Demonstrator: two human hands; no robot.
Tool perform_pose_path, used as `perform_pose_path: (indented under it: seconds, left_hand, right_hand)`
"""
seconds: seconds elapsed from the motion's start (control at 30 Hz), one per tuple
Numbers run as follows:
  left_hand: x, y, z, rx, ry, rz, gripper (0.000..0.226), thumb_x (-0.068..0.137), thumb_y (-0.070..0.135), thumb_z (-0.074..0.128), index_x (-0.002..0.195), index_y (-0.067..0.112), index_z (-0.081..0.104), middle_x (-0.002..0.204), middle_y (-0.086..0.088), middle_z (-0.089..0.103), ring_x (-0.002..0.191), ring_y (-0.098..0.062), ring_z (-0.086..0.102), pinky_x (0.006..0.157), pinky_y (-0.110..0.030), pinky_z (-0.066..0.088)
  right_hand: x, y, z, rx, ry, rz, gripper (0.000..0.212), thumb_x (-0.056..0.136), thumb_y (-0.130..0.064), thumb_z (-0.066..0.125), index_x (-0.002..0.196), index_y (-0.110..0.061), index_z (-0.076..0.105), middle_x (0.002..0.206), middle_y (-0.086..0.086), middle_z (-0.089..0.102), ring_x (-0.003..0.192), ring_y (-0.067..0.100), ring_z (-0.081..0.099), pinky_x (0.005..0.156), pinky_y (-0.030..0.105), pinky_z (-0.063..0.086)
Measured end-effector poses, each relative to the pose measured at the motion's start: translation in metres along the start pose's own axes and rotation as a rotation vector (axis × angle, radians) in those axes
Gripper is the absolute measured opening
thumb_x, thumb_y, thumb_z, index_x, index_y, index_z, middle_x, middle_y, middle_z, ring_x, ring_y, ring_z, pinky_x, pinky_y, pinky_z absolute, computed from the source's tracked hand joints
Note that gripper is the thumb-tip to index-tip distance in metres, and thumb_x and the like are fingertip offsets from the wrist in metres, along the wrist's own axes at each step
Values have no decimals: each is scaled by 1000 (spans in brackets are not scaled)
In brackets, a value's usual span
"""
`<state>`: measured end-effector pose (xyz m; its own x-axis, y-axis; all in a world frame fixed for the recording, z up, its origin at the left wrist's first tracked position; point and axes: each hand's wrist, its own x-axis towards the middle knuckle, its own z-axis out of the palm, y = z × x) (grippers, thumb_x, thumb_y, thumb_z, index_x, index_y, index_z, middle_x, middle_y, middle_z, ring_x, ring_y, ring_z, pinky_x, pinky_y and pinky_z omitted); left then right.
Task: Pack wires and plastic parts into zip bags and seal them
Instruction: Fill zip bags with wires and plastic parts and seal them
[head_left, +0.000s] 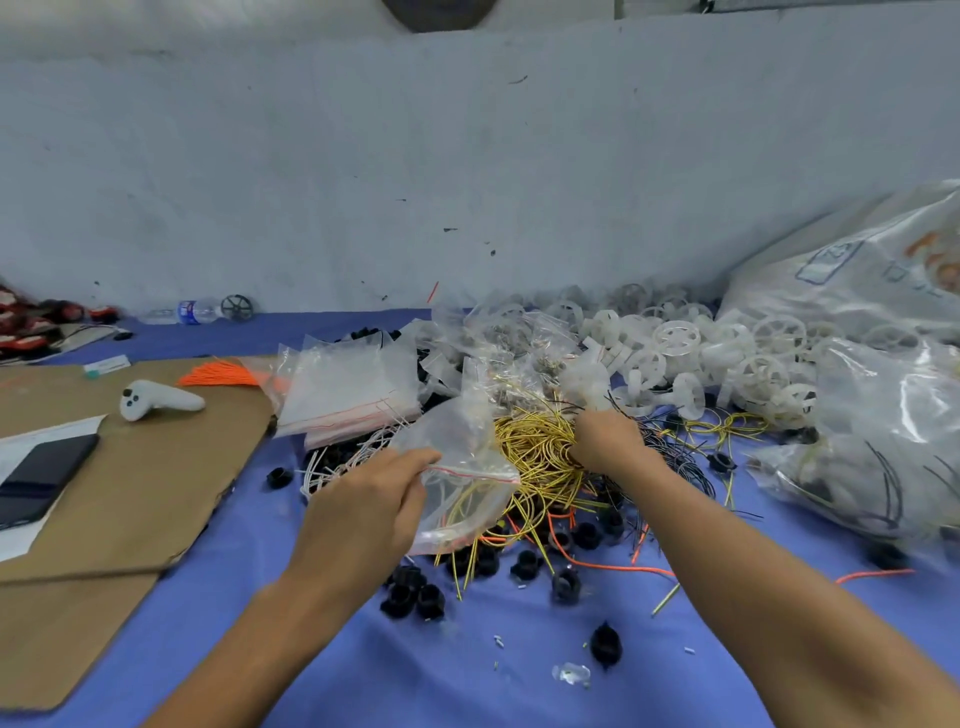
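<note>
— What was the bag in your left hand (363, 514) like?
— The zip bag (470, 493) I pinched was thin clear plastic, glossy and crinkled; the yellow wires (535, 447) my right hand (605, 441) gripped had a smooth, shiny coat.
— And around them?
— The table cover (363, 675) was matt blue cloth; the cardboard (130, 499) was dull brown; the wheels (675, 338) were frosted white plastic; the black parts (413, 597) looked matt.

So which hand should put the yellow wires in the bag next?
The right hand. It is down in the yellow wires, gripping a bunch, right beside the zip bag. The left hand is busy holding that bag, so it probably should just steady it.
</note>
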<state>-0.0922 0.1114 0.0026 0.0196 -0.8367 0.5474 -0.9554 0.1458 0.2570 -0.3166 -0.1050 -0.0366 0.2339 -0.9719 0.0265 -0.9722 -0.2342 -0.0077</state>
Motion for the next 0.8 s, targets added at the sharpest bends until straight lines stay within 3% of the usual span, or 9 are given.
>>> perform_pose_path:
  seconds: [0.13, 0.27, 0.33, 0.4, 0.43, 0.5, 0.57, 0.67, 0.8]
  left_hand:
    - [1, -1, -4, -5, -1, 19, 38, 91, 29, 44, 120, 28, 67, 108, 9, 70, 91, -21, 68, 67, -42, 56]
    - [-1, -3, 0, -11, -14, 9, 30, 95, 23, 53, 120, 30, 66, 107, 9, 70, 89, -22, 68, 67, -41, 55]
    - [-4, -2, 3, -15, -23, 0, 30, 94, 19, 59, 121, 31, 66, 106, 9, 70, 88, -22, 67, 68, -41, 54]
    - [-6, -2, 6, -27, -14, -3, 30, 93, 20, 60, 120, 32, 66, 104, 10, 70, 88, -22, 66, 68, -39, 54]
    - [-7, -2, 7, -41, -10, -5, 30, 93, 21, 61, 120, 32, 66, 100, 11, 70, 87, -21, 66, 67, -38, 53]
    - [-8, -2, 10, -76, -13, -8, 29, 93, 25, 62, 121, 32, 62, 80, 13, 64, 76, -19, 63, 61, -35, 48]
    - [-8, -3, 12, -106, -32, -8, 26, 93, 33, 62, 118, 33, 54, 65, 14, 50, 65, -13, 55, 57, -34, 43]
    - [-5, -4, 16, -133, -37, 22, 19, 94, 35, 61, 108, 35, 48, 68, 16, 44, 64, -10, 50, 58, -35, 45]
    - [-1, -2, 22, -95, -45, 69, 10, 97, 37, 56, 106, 32, 54, 70, 17, 42, 66, -19, 57, 60, -36, 48]
  right_hand:
    - [3, 7, -4, 88, 135, 28, 10, 91, -17, 47, 91, -15, 56, 82, 8, 66, 74, 29, 58, 62, 31, 45]
    - [2, 21, -23, 307, 141, 71, 28, 93, -24, 48, 69, -12, 42, 66, 8, 49, 67, 28, 46, 61, 33, 35]
    - [-2, 27, -35, 492, 82, 66, 32, 92, -26, 52, 64, -14, 45, 63, 7, 46, 66, 25, 45, 59, 31, 33]
    - [-6, 32, -44, 545, 86, 87, 20, 91, -33, 58, 81, -18, 68, 91, 11, 62, 95, 28, 54, 80, 36, 45]
    - [-8, 35, -48, 522, 128, 120, 18, 89, -37, 62, 95, -23, 72, 113, 12, 61, 114, 31, 49, 96, 39, 41]
    - [-16, 39, -55, 525, 252, 167, 18, 85, -42, 67, 100, -33, 73, 132, 8, 53, 127, 33, 40, 106, 42, 35]
    - [-24, 40, -65, 711, 340, 137, 13, 86, -39, 68, 97, -34, 72, 130, 4, 58, 120, 29, 50, 101, 44, 42]
    - [-36, 39, -78, 1195, 337, 9, 5, 94, -27, 61, 94, -24, 65, 102, 5, 72, 93, 22, 66, 83, 46, 52]
    - [-52, 37, -89, 1467, 408, -47, 9, 97, -23, 59, 101, -16, 63, 77, 0, 68, 72, 21, 62, 60, 35, 51]
